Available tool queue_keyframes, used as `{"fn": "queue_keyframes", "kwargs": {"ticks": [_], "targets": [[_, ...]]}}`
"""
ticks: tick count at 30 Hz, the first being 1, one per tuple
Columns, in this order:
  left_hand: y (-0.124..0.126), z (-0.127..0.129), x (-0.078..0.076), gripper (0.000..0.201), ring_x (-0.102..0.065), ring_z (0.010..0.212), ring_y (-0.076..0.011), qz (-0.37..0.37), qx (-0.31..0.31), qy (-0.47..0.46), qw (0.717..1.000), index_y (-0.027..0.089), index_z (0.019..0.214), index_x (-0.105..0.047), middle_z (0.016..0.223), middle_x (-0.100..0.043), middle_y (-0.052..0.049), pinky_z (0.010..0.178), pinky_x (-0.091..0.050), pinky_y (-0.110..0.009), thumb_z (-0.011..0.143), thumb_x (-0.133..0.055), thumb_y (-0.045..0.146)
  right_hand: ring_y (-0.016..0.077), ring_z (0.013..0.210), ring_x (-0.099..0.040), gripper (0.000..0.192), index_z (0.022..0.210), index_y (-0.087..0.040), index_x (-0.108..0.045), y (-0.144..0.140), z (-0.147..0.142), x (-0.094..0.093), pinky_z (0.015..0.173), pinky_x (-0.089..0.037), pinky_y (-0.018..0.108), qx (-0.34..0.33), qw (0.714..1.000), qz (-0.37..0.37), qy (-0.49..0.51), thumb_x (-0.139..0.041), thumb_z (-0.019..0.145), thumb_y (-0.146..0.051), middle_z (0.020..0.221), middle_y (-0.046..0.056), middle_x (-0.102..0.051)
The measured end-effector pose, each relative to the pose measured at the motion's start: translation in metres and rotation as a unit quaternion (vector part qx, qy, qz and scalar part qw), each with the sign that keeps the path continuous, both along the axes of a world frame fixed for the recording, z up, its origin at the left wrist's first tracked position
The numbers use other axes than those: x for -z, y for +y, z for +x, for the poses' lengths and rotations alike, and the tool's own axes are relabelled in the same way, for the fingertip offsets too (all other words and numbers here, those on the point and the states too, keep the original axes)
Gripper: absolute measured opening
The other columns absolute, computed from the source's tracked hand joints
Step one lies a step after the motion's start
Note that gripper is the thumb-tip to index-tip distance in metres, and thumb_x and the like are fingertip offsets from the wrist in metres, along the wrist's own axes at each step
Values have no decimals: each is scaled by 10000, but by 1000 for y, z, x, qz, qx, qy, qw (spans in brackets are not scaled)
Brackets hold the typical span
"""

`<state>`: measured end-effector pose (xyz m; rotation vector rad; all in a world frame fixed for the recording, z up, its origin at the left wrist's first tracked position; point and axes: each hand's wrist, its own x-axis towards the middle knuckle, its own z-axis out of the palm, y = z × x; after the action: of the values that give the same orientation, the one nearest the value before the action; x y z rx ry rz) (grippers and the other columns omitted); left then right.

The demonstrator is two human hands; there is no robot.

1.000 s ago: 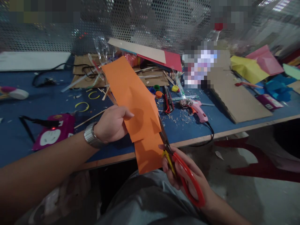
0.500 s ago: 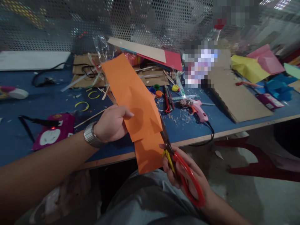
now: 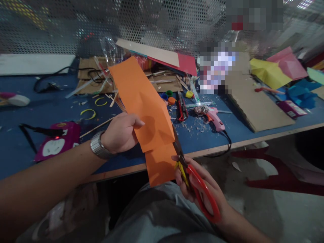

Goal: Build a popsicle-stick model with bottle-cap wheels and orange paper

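The table [image 3: 12,145] and everything on it have slid only a hair in view over the last second, the cardboard [image 3: 258,104] on the far right along with the rest, so this seems a small tilt of the head. The orange paper [image 3: 141,101] hangs over the table's near edge at the middle, held where it was, its upper part overlapping a lower part; whether these are one sheet or two I cannot tell. The left grip [image 3: 121,133] is closed on its left edge, thumb on top. The right grip [image 3: 209,180] is wrapped round the handles of the scissors [image 3: 193,172], whose blades lie along the paper's right edge, as before; how far they part is unclear. No fresh cut shows, so the work looks paused, no further on than a second ago. Lying untouched beyond are the purple box [image 3: 58,141] at left, the glue gun [image 3: 216,119] at right and, nearer the middle, the cutter [image 3: 181,108].
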<state>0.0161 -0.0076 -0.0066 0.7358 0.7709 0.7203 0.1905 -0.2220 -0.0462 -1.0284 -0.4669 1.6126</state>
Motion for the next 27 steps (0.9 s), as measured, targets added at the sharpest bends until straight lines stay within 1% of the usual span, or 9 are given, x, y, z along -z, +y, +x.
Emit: {"fn": "queue_keyframes", "kwargs": {"ticks": [4, 10, 15, 20, 23, 27], "targets": [[0, 0, -1, 305, -754, 1118, -434, -4, 0, 4, 1000, 168, 854, -791, 898, -816, -114, 935, -643, -538, 580, -670, 107, 69, 549, -490, 467, 1323, -310, -781, 1, 1, 1, 507, -350, 209, 0, 1000, 4, -3, -858, 907, -506, 865, 26, -694], [1, 0, -2, 289, -746, 1147, -429, -5, 13, -1, 1000, 190, 843, -788, 863, -806, -99, 971, -622, -552, 615, -637, 98, 66, 562, -483, 453, 1323, -325, -781, 2, 0, -2, 525, -346, 211, -4, 1000, 11, 5, -863, 908, -488, 881, 26, -697], [0, 0, -1, 283, -754, 1121, -435, -5, 10, 7, 1000, 184, 833, -778, 851, -801, -99, 958, -635, -548, 597, -645, 105, 60, 550, -490, 465, 1316, -304, -783, 3, -1, -2, 524, -355, 209, 3, 1000, 0, 7, -869, 902, -498, 870, 24, -693], [0, 0, -1, 315, -769, 1100, -409, -7, 6, 14, 1000, 156, 875, -768, 867, -797, -109, 949, -644, -540, 599, -630, 95, 54, 529, -489, 470, 1278, -280, -794, 4, -1, -1, 486, -357, 189, 7, 999, -6, 36, -910, 859, -460, 845, 16, -693], [0, 1, -3, 311, -782, 1066, -389, -8, 4, 15, 1000, 151, 861, -756, 830, -781, -97, 946, -642, -534, 604, -596, 81, 48, 511, -473, 440, 1247, -277, -808, 4, -2, -3, 467, -359, 180, 8, 999, -9, 47, -911, 856, -449, 831, 15, -691], [0, 2, -6, 308, -787, 1035, -365, -18, 1, 23, 1000, 166, 818, -756, 778, -764, -71, 925, -640, -502, 616, -548, 61, 46, 512, -470, 374, 1219, -318, -834, 4, -3, -4, 473, -364, 174, 12, 998, -10, 60, -913, 866, -411, 827, 13, -697]]}}
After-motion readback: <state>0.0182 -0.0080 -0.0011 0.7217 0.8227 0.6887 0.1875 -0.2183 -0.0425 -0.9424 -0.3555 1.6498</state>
